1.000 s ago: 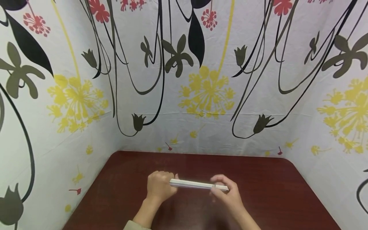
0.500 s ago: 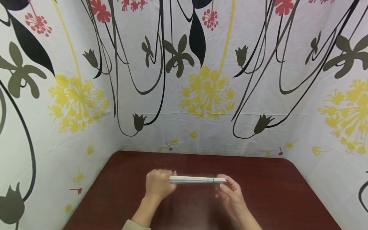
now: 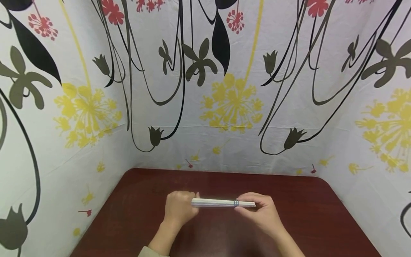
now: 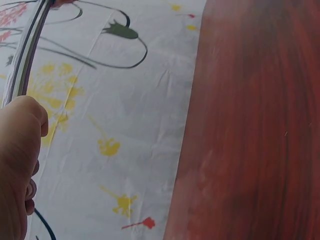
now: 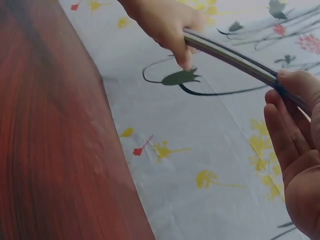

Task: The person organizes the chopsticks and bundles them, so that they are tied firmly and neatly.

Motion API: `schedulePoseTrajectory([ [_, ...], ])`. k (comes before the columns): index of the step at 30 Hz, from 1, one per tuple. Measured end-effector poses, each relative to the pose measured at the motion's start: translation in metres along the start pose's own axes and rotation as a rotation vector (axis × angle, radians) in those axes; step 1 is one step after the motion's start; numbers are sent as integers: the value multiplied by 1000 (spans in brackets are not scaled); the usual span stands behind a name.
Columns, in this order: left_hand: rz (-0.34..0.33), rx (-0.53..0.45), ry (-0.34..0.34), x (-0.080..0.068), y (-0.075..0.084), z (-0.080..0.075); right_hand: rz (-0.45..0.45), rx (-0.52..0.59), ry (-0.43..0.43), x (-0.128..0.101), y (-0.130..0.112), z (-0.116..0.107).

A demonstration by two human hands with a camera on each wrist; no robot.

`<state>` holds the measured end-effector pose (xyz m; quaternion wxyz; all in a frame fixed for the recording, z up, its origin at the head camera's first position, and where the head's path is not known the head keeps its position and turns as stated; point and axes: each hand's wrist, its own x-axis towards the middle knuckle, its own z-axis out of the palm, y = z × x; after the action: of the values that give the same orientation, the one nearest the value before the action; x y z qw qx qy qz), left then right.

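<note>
A bundle of thin, straight, pale sticks (image 3: 215, 203) is held level above the table, crosswise in the head view. My left hand (image 3: 181, 207) grips its left end, fingers curled round it. Near the right end a blue rubber band (image 3: 236, 203) circles the bundle, seemingly in more than one turn. My right hand (image 3: 261, 212) pinches at this band with thumb and fingertips, the bundle's right tip sticking out within the hand. In the right wrist view the thumb (image 5: 300, 82) presses at the band while other fingers extend below. The sticks' exact kind is unclear.
Beneath the hands lies a dark red-brown wooden table (image 3: 305, 221) with rounded far corners. White cloth (image 3: 205, 153) printed with flowers and stems hangs along the back and both sides, close to the table's edges.
My right hand has gone from the bundle's right tip back onto the band, which showed as one line half a second ago and now looks doubled. The left hand keeps its grip, shifting slightly.
</note>
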<state>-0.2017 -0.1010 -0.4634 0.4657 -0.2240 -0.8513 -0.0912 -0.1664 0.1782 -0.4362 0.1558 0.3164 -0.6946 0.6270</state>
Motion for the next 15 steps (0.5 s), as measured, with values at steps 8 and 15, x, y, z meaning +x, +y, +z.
schedulePoseTrajectory([
  [8, 10, 17, -39, -2, 1, -3, -14, -74, -5, -2, 1, 0],
  [15, 19, 53, -69, 2, 6, -6, -285, -279, -101, 8, 1, -5],
])
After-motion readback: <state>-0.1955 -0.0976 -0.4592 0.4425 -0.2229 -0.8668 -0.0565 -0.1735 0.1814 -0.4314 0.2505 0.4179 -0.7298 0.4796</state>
